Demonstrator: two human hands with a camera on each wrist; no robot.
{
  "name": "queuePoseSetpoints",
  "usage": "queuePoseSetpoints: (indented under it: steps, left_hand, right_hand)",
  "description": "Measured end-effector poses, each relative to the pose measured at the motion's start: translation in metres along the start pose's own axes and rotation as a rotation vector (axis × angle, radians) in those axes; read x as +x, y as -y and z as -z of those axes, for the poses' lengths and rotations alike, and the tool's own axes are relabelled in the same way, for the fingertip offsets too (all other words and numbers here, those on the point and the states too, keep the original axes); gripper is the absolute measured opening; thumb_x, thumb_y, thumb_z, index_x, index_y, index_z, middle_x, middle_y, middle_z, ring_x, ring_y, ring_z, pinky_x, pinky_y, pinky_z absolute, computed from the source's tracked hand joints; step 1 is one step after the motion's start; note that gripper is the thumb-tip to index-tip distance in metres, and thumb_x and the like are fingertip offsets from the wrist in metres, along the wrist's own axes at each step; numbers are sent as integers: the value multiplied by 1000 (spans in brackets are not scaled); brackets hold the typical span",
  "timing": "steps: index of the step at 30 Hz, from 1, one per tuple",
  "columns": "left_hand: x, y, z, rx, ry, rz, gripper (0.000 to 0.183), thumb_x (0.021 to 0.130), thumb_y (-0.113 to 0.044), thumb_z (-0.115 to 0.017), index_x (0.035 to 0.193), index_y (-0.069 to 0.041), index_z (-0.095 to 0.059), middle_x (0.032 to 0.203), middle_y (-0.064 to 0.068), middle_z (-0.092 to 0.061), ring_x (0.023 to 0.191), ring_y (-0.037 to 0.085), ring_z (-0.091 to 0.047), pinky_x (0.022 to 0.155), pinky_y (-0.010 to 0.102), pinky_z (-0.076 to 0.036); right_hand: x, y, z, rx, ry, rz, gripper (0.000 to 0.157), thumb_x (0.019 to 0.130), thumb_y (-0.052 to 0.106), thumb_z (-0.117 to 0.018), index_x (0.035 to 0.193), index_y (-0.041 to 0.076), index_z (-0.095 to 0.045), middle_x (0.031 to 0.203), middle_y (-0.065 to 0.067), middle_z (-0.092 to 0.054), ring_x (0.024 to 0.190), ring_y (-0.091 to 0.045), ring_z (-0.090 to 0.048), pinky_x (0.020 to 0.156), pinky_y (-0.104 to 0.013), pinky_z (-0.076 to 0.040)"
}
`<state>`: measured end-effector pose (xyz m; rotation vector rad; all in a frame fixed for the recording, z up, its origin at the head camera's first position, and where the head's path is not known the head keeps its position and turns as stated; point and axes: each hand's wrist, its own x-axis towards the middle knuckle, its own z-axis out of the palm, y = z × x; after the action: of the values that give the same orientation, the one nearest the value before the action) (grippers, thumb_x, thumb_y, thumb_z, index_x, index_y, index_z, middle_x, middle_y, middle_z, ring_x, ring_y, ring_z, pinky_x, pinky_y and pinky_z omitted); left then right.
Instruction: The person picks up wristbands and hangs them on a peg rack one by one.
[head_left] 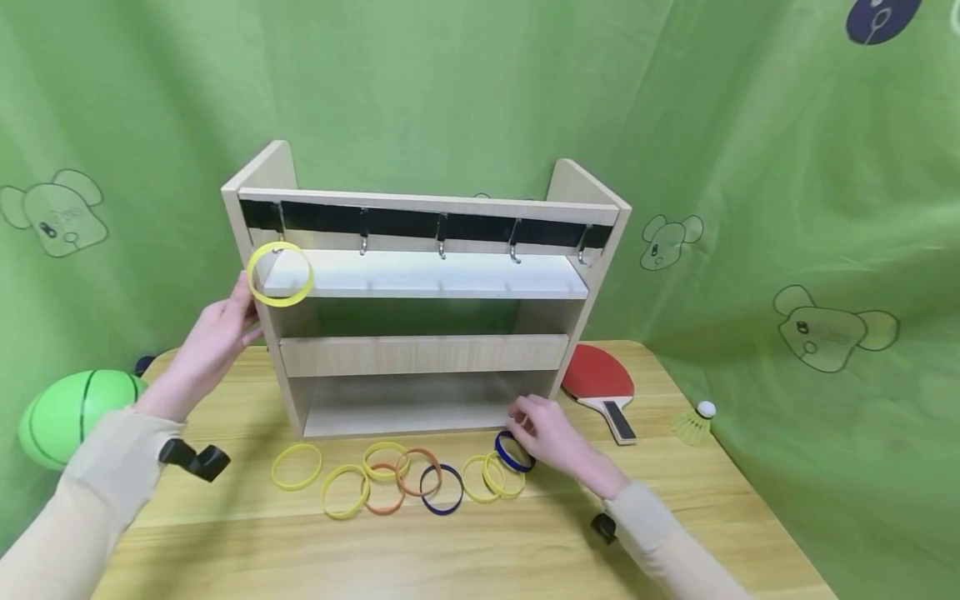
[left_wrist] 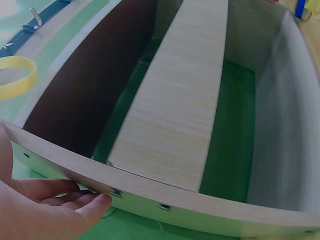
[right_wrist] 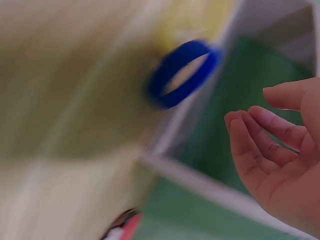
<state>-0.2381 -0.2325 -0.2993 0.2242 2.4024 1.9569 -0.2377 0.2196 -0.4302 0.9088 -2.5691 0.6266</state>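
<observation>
My left hand (head_left: 225, 321) is at the outer left side of a small wooden shelf rack (head_left: 423, 357); in the left wrist view its fingers (left_wrist: 82, 200) lie along the outside of the side panel. Just above it, a yellow ring (head_left: 281, 302) hangs from the leftmost metal hook. My right hand (head_left: 551, 433) hovers by the rack's lower right front, its thumb and fingers apart with nothing between them in the right wrist view. Close by its fingers is a dark blue ring (right_wrist: 162, 95), overlapping yellow rings (head_left: 474, 499) on the table.
Several yellow, orange and blue rings (head_left: 442, 512) lie along the rack's front. More hooks (head_left: 364, 243) line the black strip. A red table tennis bat (head_left: 597, 372) and a shuttlecock (head_left: 693, 425) lie to the right, a green ball (head_left: 78, 417) at the left edge.
</observation>
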Motion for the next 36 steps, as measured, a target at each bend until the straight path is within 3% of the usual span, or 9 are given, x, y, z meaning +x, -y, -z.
queuePoseSetpoints:
  steps: [6,14,24,32,36]
  left_hand:
    - [-1,8,-1,48,25,19,92,99,-67,-18,154,5,0,164,23,-2,153,41,-9,125,54,-15]
    - [-2,22,0,60,46,16,91,100,-65,-18,154,8,-6,163,28,-9,151,44,-16,123,55,-21]
    - [-3,28,-2,56,79,32,92,101,-63,-15,153,12,-7,161,33,-11,149,49,-17,122,57,-22]
    - [-4,29,-3,5,91,32,91,101,-63,-16,154,10,-5,161,34,-9,149,51,-14,122,62,-20]
    - [-4,29,-4,-5,93,37,92,101,-64,-16,154,11,-5,160,35,-9,149,51,-14,122,62,-20]
  right_hand:
    - [-19,-27,-7,-59,64,-124,10,80,0,-74,84,1,-65,76,-6,-61,68,-11,-54,56,-17,-49]
    - [-27,-36,-11,-107,163,-169,9,83,3,-74,86,2,-66,79,-7,-64,69,-13,-58,57,-19,-51]
    - [-27,-38,-17,-95,146,-152,9,79,-3,-75,81,2,-68,79,-7,-64,73,-15,-60,60,-21,-55]
    - [-30,-42,-21,-55,41,-54,15,72,-7,-71,74,5,-61,71,-3,-59,65,-7,-52,53,-17,-47]
    - [-29,-39,-16,-15,96,-119,14,77,-5,-68,76,6,-60,71,-2,-61,65,-8,-54,54,-16,-48]
